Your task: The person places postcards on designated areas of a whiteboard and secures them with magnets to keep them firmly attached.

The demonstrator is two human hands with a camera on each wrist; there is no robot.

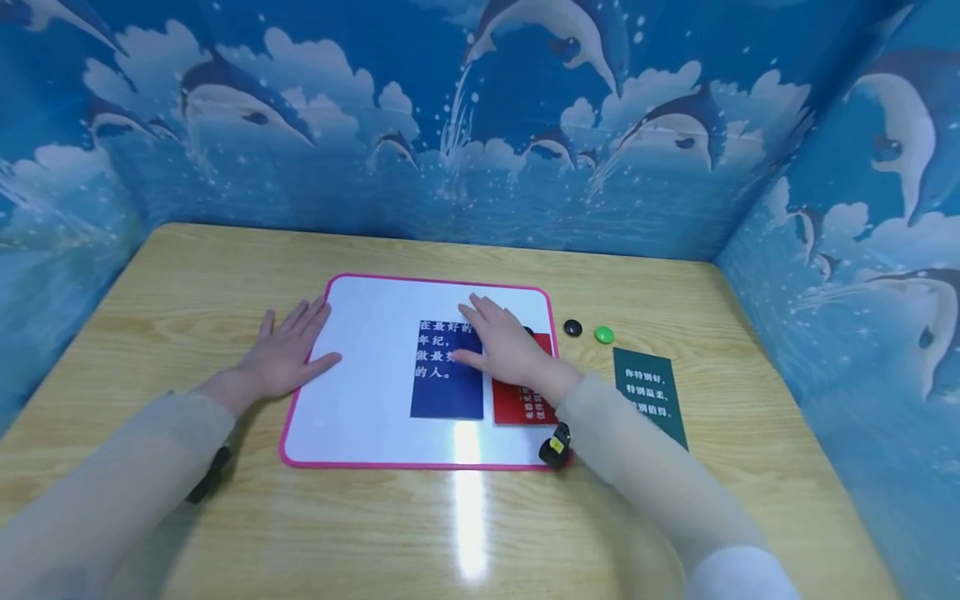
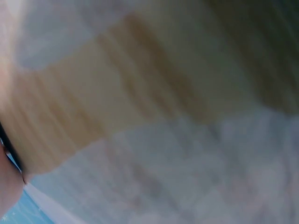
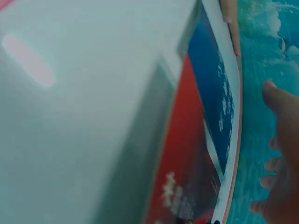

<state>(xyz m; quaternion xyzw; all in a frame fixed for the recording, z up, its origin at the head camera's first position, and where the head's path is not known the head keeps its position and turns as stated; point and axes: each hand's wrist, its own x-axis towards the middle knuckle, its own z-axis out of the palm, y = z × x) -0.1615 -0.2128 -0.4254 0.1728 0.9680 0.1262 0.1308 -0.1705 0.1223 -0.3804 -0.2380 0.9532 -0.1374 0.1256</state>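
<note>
A whiteboard (image 1: 367,375) with a pink rim lies flat on the wooden table. My left hand (image 1: 281,358) rests at its left edge, fingers straight and thumb spread over the surface. Blue card (image 1: 447,400) with white writing lies on the board's right half; to its right is a red card (image 1: 510,407). Over both cards reaches my right hand (image 1: 513,346), fingers extended and thumb apart, covering part of each. A black round magnet (image 1: 529,332) peeks out behind it at the red card's top. In the right wrist view the right hand's fingers (image 3: 285,154) are unbent.
Right of the board sit a black magnet (image 1: 573,327) and a green magnet (image 1: 604,334). A dark green card (image 1: 648,383) lies near them, partly behind my right sleeve. Dolphin-print curtains (image 1: 420,192) border the table's back and right. The left wrist view is blurred.
</note>
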